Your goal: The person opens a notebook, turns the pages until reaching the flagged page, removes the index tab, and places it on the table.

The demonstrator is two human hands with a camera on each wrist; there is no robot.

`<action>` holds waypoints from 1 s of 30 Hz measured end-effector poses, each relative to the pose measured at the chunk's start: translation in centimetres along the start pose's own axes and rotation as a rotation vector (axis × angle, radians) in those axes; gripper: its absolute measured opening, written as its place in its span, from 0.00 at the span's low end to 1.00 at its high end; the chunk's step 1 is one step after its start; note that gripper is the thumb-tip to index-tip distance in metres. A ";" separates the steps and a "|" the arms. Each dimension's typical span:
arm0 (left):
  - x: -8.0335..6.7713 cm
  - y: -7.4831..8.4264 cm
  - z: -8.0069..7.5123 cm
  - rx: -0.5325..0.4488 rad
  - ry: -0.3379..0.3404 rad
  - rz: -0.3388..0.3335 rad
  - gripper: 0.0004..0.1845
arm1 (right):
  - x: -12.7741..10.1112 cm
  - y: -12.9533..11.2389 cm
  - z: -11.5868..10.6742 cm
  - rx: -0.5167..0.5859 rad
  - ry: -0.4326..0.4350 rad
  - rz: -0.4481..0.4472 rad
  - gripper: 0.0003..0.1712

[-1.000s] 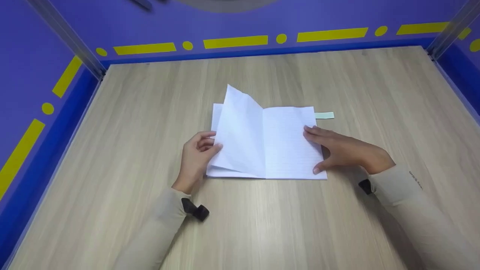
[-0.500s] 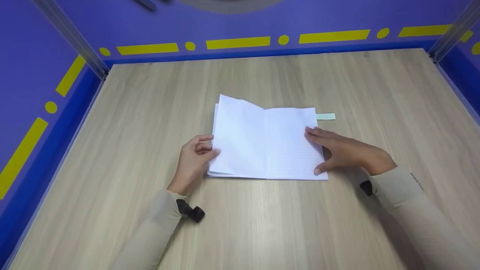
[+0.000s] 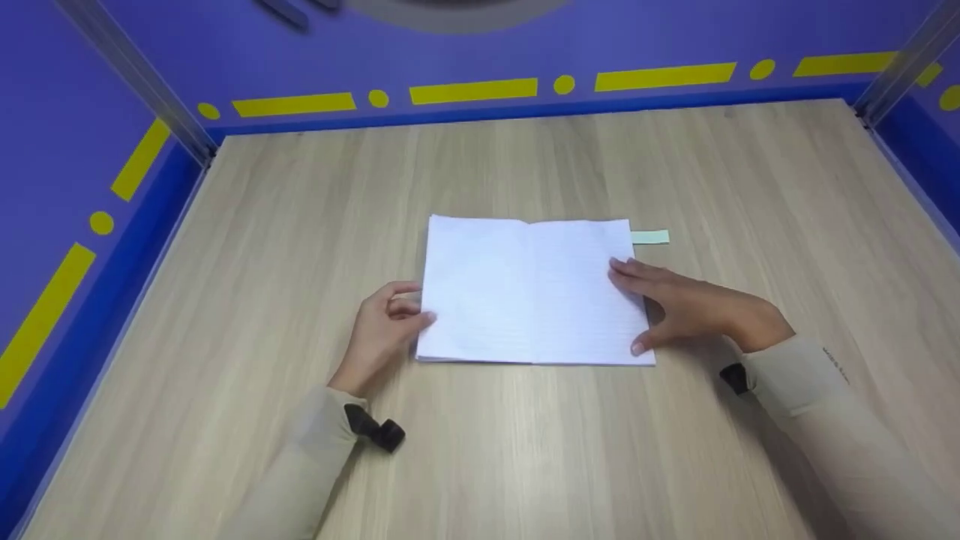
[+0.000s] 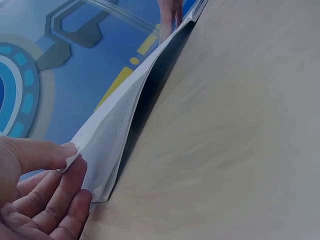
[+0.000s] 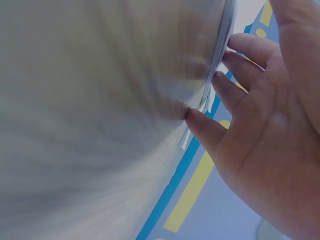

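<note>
An open white lined notebook [image 3: 529, 289] lies flat in the middle of the wooden table [image 3: 525, 450]. My left hand [image 3: 411, 313] is at its left edge. In the left wrist view the left hand [image 4: 70, 170] pinches the corner of the left pages [image 4: 112, 122] between thumb and fingers, slightly raised off the table. My right hand [image 3: 646, 306] rests on the right page with fingers spread and nearly straight, thumb by the lower right corner. In the right wrist view the right hand [image 5: 235, 100] has its fingertips against the notebook's page edges [image 5: 218, 55].
A pale green paper strip [image 3: 649, 237] sticks out from behind the notebook's upper right edge. Purple-blue walls [image 3: 465, 45] with yellow dashes and dots enclose the table on three sides. Metal posts [image 3: 135, 75] stand at the back corners.
The raised left pages have dropped until the notebook lies flat. My left hand has followed the page edge down and slightly left. The right hand has stayed on the right page.
</note>
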State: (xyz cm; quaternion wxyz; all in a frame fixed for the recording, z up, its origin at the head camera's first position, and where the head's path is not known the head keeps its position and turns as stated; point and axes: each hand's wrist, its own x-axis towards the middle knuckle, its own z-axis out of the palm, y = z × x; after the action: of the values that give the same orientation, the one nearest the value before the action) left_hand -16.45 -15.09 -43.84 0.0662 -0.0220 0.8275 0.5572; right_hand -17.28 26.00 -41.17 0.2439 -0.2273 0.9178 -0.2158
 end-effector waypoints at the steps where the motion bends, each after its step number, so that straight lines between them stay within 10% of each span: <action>1: 0.0 -0.1 0.0 0.002 -0.004 -0.005 0.25 | 0.0 0.0 0.0 0.002 -0.003 -0.001 0.64; 30: -0.1 0.2 -0.4 0.047 -0.036 -0.054 0.27 | 0.6 0.2 -0.3 0.014 -0.031 -0.021 0.65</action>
State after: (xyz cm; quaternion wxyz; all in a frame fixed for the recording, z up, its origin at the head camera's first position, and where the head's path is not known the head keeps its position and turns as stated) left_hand -16.40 -15.37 -43.49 0.0967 -0.0328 0.8382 0.5357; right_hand -17.95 25.98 -41.24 0.2572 -0.2384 0.9100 -0.2213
